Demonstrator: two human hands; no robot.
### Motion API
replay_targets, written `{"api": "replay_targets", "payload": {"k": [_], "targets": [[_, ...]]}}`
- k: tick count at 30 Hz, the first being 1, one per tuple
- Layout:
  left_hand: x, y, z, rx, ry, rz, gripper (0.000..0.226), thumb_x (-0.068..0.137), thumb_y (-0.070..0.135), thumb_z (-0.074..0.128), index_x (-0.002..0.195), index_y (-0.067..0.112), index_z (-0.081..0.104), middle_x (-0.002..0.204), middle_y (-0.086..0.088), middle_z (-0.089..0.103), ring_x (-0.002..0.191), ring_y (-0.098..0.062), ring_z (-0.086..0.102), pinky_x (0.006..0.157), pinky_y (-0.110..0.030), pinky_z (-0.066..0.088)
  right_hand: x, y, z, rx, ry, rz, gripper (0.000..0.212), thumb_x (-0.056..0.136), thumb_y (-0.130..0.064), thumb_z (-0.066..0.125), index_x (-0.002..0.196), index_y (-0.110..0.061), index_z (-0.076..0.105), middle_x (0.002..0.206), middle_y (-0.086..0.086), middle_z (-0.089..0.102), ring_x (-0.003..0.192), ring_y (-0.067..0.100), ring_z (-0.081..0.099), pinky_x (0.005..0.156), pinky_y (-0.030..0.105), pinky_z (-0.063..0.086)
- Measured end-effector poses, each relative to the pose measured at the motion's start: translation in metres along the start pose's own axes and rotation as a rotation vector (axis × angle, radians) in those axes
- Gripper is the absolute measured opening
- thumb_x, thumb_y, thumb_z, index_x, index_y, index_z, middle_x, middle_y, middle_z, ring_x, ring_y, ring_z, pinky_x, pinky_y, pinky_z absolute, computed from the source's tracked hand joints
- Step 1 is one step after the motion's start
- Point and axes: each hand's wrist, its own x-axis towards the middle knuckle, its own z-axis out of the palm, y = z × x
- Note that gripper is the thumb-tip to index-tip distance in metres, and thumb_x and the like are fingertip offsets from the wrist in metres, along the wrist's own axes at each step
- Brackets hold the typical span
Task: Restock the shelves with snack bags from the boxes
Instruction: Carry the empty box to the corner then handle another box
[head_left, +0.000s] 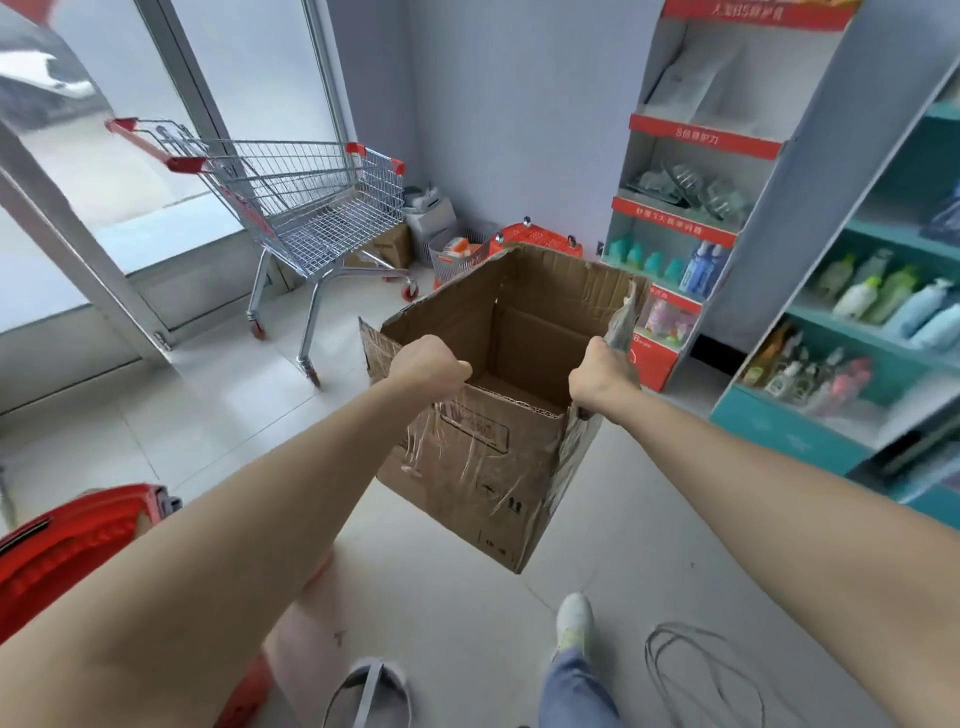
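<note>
shopping cart (306, 208) parked by glass door (156, 93) | red basket (540, 240) set against wall | coiled cable (701, 670) laid on floor tiles (208, 395)

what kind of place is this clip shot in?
Most likely a small shop or supermarket: a wire shopping cart with red trim by the glass door, teal shelves of bottled toiletries, and a red-edged cardboard display stand. Both hands grip an open brown cardboard box.

Brown cardboard box (498, 415); at ten o'clock a silver wire cart (306, 208) with red trim; teal shelves (852, 332) at three o'clock.
</note>
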Motion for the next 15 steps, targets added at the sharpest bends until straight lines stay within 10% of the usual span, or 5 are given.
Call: {"api": "replay_targets", "payload": {"k": [15], "targets": [[0.32, 0.157, -0.03, -0.105, 0.052, -0.132, 0.025, 0.094, 0.026, 0.051, 0.087, 0.002, 0.052, 0.067, -0.004, 0.048, 0.069, -0.02, 0.053, 0.047, -0.023, 0.034, 0.363, -0.056, -0.069, -0.094, -0.031, -0.115, 0.043, 0.094, -0.008, 0.046, 0.137, -0.007, 0.038, 0.137, 0.017, 0.049, 0.125, 0.034, 0.048, 0.096, 0.039, 0.044]]}}
